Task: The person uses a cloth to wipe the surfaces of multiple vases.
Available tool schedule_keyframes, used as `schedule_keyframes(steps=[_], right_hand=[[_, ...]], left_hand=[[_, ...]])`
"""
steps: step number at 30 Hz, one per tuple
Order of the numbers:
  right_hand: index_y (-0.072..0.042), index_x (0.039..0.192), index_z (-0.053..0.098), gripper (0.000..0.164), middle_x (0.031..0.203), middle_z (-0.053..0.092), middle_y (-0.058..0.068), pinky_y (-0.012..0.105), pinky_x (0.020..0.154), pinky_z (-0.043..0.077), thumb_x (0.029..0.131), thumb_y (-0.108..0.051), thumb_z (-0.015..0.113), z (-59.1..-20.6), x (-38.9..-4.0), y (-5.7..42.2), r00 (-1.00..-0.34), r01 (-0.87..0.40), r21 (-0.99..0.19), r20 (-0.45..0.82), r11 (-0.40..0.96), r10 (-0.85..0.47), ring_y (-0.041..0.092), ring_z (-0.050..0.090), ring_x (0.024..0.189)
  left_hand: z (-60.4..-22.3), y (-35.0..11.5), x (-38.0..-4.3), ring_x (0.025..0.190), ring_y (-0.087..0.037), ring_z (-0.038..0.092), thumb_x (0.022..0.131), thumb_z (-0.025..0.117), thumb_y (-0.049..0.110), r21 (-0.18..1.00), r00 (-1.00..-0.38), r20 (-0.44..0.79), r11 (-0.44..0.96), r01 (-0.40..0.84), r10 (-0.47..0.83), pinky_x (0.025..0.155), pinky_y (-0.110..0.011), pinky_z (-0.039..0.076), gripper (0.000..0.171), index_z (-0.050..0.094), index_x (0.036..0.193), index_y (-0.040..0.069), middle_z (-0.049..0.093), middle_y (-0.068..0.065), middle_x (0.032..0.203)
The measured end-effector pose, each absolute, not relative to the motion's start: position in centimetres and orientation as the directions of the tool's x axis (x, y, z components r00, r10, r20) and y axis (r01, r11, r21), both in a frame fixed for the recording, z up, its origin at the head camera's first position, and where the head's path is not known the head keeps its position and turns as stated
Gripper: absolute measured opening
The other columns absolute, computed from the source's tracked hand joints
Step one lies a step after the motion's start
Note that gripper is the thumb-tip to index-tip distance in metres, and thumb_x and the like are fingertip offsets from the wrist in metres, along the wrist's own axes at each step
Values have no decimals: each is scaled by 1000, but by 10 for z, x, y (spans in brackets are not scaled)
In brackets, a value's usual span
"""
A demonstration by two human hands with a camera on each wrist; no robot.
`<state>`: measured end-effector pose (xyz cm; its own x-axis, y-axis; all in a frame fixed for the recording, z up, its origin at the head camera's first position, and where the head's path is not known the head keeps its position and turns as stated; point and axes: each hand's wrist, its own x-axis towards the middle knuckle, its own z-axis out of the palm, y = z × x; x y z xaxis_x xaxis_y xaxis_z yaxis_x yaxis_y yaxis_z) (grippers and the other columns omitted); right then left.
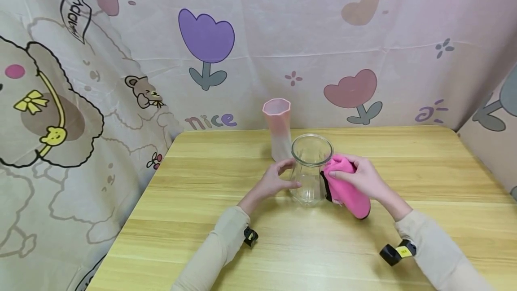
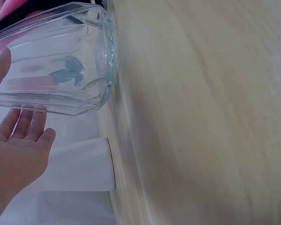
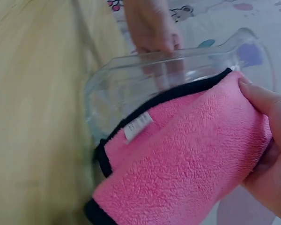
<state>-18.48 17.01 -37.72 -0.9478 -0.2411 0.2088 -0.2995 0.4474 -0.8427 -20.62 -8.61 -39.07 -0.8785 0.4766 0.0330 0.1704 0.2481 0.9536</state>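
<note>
A clear glass vase (image 1: 308,187) with a wide round rim stands upright on the wooden table. My left hand (image 1: 278,178) holds its left side, thumb in front and fingers behind, as the left wrist view shows with the vase (image 2: 61,70) beside the hand (image 2: 21,159). On the other side, my right hand (image 1: 363,176) grips a pink towel (image 1: 349,194) with black edging, against or close to the vase's right side. In the right wrist view the fluffy towel (image 3: 187,154) hangs folded from my thumb and fingers, a small white label showing. It hides part of the glass.
Just behind the glass, to its left, stands a pink-and-white faceted vase (image 1: 278,131). The wooden table (image 1: 181,219) reaches back to a printed cloth backdrop (image 1: 258,35), which also covers the left side. A black band device sits on each wrist.
</note>
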Motion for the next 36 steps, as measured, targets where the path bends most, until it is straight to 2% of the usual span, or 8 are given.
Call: schedule_keyframes(steps=[8,11,14,17,20,27,32,36], right_hand=[[-1,125,53,51,120,57,16,9,76,47,79,-14,70,-360,-181,173,-932,-363,-845,324,394,-163,-11,52,95],[-1,125,53,51,119,60,0,9,77,47,79,-11,70,-356,-180,176,-927,-374,-853,355,364,-122,-11,53,97],[0,126,52,51,112,59,-17,10,76,48,79,-9,70,-354,-178,179,-923,-383,-868,373,318,-94,-9,55,96],[2,125,51,51,109,57,-23,10,76,48,79,-6,69,-353,-179,180,-918,-394,-875,385,282,-90,-8,55,97],[4,124,52,49,110,58,-20,10,77,47,79,-5,69,-355,-180,180,-915,-403,-869,393,288,-92,-8,55,97],[1,122,55,49,114,60,18,13,73,50,78,-12,71,-368,-181,166,-920,-392,-844,354,366,-168,-8,55,91],[-1,119,58,45,109,63,17,12,74,49,78,-13,72,-377,-182,164,-919,-392,-834,332,389,-214,-7,55,92],[0,113,61,39,105,64,15,15,71,50,77,-14,72,-373,-179,164,-907,-409,-803,304,434,-292,-1,57,87]], left_hand=[[-409,-86,-218,127,-29,37,72,74,3,956,-881,37,241,169,471,109,-39,24,72,38,134,-3,44,-17,134],[-417,-86,-223,127,-25,38,72,75,6,952,-885,42,250,177,464,109,-35,25,72,39,134,0,46,-13,134],[-419,-86,-222,126,-25,39,72,76,9,948,-885,53,256,190,462,108,-37,26,72,40,134,0,47,-12,133],[-419,-87,-222,125,-25,39,71,76,9,947,-884,57,255,195,463,108,-39,26,73,40,134,0,47,-12,132],[-419,-86,-223,126,-26,39,71,76,8,949,-882,58,247,194,468,108,-41,25,73,40,134,0,47,-13,132],[-406,-87,-215,126,-31,38,73,73,2,955,-873,59,228,191,484,108,-43,24,69,39,132,-5,45,-18,132],[-391,-86,-206,126,-30,38,74,72,3,948,-874,42,258,188,484,108,-41,26,68,38,132,-5,45,-18,133],[-391,-86,-205,125,-30,39,74,72,3,945,-880,49,262,193,473,108,-43,25,67,39,132,-5,46,-18,132]])
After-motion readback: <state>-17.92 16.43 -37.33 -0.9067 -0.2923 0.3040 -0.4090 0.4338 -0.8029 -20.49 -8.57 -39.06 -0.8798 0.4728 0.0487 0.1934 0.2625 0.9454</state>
